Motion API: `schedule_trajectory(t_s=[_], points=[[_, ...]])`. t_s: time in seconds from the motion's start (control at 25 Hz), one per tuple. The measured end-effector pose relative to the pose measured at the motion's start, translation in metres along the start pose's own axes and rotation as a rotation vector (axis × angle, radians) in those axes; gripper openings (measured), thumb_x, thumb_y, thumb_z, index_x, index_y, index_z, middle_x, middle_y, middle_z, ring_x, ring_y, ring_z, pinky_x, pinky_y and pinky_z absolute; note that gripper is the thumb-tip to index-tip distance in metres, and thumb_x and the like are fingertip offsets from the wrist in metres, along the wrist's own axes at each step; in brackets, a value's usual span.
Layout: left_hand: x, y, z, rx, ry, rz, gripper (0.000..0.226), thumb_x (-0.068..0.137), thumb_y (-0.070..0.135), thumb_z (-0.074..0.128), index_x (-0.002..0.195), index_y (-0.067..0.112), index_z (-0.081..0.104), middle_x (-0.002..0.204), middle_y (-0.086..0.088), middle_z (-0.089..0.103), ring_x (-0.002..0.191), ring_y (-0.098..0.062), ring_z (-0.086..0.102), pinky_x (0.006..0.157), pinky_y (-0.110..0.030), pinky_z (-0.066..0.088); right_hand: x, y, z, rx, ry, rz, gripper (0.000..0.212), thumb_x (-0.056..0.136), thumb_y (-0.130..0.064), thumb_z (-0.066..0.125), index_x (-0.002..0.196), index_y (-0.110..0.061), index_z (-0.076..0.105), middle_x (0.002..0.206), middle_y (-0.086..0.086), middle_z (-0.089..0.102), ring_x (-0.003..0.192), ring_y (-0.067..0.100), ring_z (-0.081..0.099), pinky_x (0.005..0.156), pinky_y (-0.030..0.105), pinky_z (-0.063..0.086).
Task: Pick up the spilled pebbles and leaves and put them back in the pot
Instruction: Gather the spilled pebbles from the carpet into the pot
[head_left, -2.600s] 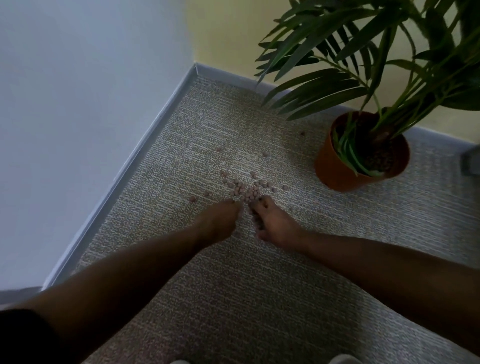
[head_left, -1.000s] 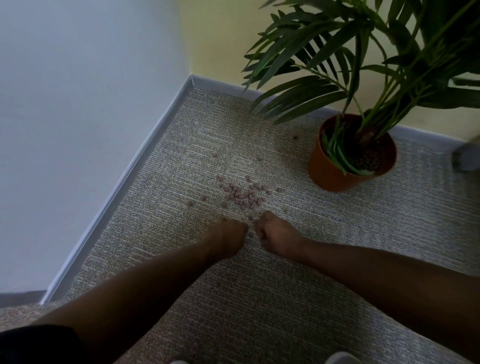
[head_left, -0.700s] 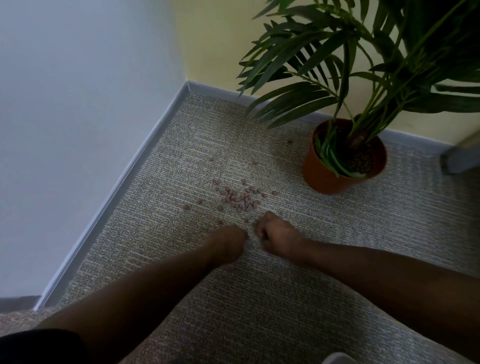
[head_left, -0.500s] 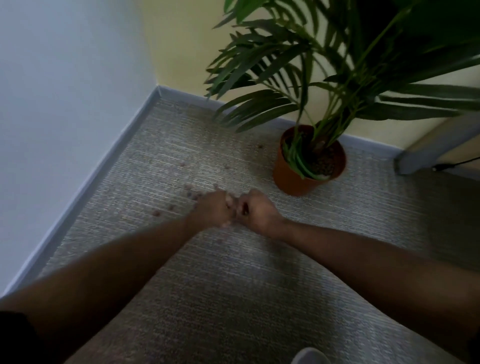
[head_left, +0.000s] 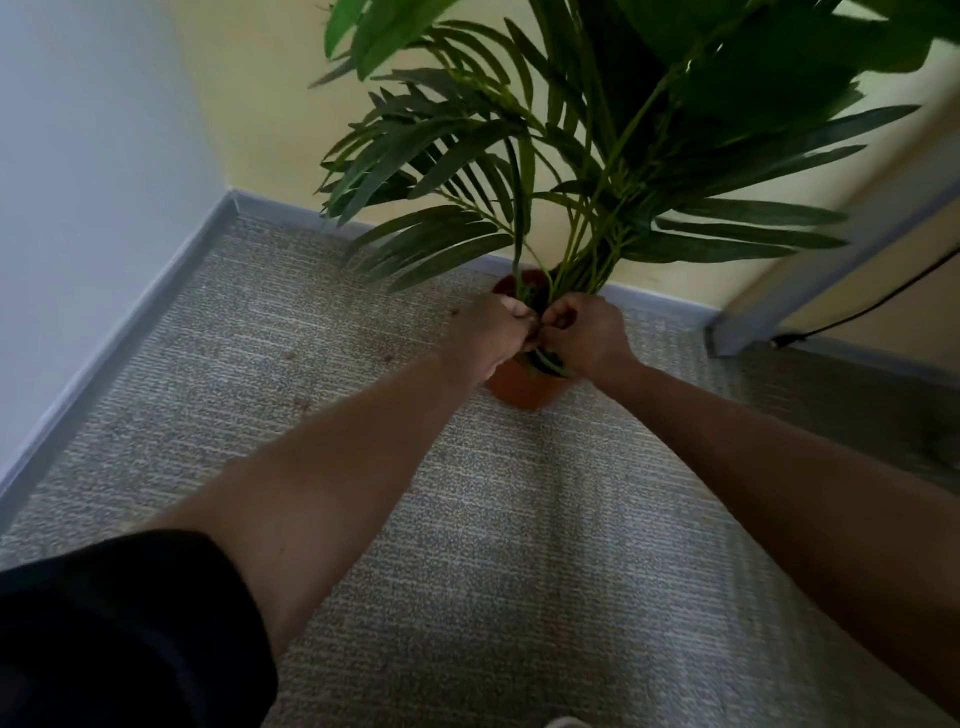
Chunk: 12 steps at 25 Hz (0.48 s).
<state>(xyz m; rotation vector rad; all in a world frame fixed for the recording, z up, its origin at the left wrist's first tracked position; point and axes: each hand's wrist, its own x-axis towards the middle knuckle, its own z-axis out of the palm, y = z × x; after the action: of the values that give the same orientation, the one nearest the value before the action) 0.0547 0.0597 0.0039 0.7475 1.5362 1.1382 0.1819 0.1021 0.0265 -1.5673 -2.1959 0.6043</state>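
An orange pot (head_left: 519, 387) with a tall green palm (head_left: 545, 166) stands on the grey carpet by the yellow wall. Both my hands hover over the pot's rim, pressed against each other with fingers curled in. My left hand (head_left: 488, 332) and my right hand (head_left: 584, 332) are closed round scooped pebbles, which stay hidden inside the fists. A few loose reddish pebbles lie on the carpet to the left, such as one pebble (head_left: 289, 355) and another pebble (head_left: 387, 356). My hands cover most of the pot's opening.
The room corner with a grey skirting board (head_left: 156, 306) lies to the left. A grey post (head_left: 831, 249) leans at the right with a black cable (head_left: 862, 312) behind it. Palm fronds hang low over the pot and my hands.
Both hands closed round the pebble pile on the carpet, lifted it and moved right to above the pot. The main pile is gone from the carpet.
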Motion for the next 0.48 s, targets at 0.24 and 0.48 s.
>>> schedule_trajectory(t_s=[0.24,0.48], points=[[0.003,0.0,-0.008,0.193,0.002,0.004,0.035,0.084,-0.003,0.066,0.118,0.002,0.064,0.111,-0.021,0.068,0.103,-0.032,0.067,0.091,-0.043,0.057,0.007,0.005,0.004,-0.013,0.006,0.076,0.012,0.08,-0.006,0.067,0.09,-0.013,0.071,0.094,0.007,0.072,0.089,0.023,0.068,0.084,0.036,0.056],[-0.017,0.001,-0.064,0.259,0.079,0.147,0.015,0.091,0.005,0.054,0.095,0.012,0.067,0.085,-0.005,0.072,0.066,-0.015,0.068,0.056,-0.027,0.057,-0.018,-0.029,0.024,0.053,-0.03,-0.249,0.017,0.085,-0.003,0.053,0.085,-0.009,0.069,0.084,0.003,0.071,0.076,0.014,0.061,0.069,0.021,0.043]])
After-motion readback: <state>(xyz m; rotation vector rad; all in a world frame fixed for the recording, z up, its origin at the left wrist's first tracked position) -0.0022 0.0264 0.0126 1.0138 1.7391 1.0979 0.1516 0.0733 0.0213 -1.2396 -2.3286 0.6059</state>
